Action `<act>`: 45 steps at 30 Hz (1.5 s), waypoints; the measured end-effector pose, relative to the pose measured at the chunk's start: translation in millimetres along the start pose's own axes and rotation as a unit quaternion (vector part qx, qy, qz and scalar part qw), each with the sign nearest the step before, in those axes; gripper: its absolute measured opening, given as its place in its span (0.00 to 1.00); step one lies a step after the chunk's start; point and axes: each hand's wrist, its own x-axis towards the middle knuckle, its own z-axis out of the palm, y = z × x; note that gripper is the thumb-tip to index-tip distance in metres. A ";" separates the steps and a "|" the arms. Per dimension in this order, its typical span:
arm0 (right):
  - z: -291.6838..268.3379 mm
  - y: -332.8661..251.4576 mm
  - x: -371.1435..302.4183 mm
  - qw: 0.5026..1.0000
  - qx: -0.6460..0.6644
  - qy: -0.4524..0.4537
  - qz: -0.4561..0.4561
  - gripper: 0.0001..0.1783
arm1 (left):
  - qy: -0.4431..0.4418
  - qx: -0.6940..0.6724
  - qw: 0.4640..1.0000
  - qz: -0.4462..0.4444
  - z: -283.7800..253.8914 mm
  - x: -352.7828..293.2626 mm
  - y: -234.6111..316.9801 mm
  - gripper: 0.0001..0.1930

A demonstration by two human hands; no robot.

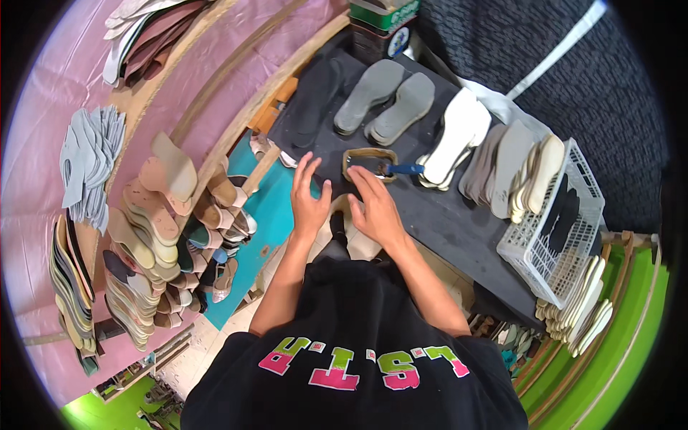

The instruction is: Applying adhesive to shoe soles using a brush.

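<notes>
Black T-shirt [351, 312] fills the foreground; left hand [309, 206] and right hand [375, 212] are empty, fingers parted. On the dark table [444, 226], by the right fingertips, a shallow tray [371, 152] carries a blue-handled brush [403, 170] across its rim, presumably keeping the handle clean.

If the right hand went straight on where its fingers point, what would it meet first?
The right hand would probably meet the brown container first, though the hand's height is hard to judge.
</notes>
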 end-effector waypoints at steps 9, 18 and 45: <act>82.9 17.1 110.8 0.987 0.102 0.022 0.126 0.31 | -0.051 -0.028 0.998 -0.032 -19.6 85.0 -76.4 0.43; 108.6 -0.3 116.8 0.989 -0.135 -0.040 0.039 0.38 | -0.135 0.054 0.989 0.025 -33.7 102.2 -75.9 0.45; 95.0 28.8 156.0 0.738 0.536 0.194 0.361 0.24 | -0.085 -0.464 0.829 -0.302 -26.6 146.0 -79.0 0.29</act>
